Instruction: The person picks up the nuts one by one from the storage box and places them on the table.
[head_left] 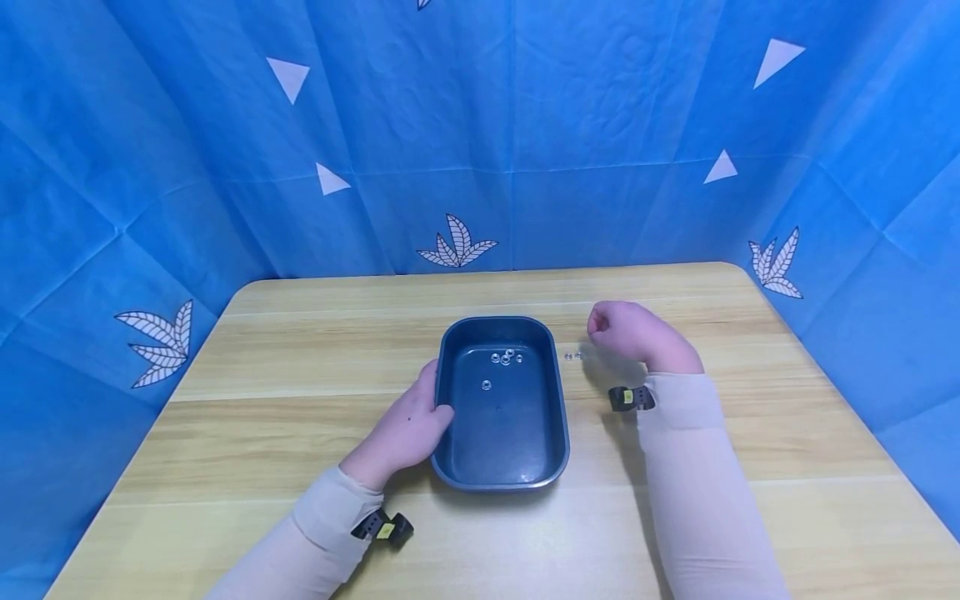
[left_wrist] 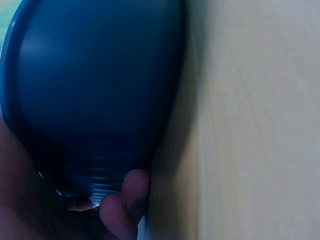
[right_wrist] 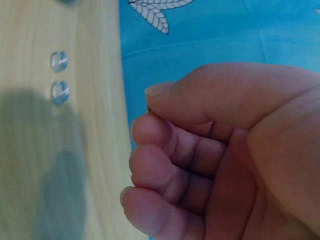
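A dark blue plastic tray [head_left: 499,446] with rounded corners is in the middle of the table, several small clear beads [head_left: 506,361] lying in its far half. My left hand [head_left: 401,429] grips the tray's left side, thumb over the rim and fingers against the outer wall. To the right of the tray, my right hand [head_left: 637,333] is raised over the table with its fingers curled. Thumb and forefinger pinch a tiny object [right_wrist: 148,110], almost wholly hidden by the fingertips. Two loose clear beads [right_wrist: 60,92] lie on the wood between that hand and the tray.
The light wooden table [head_left: 300,333] has rounded far corners. A blue cloth [head_left: 480,125] printed with white leaves and triangles hangs behind it and along both sides. Black straps with small devices [head_left: 632,398] sit on both wrists over pale sleeves.
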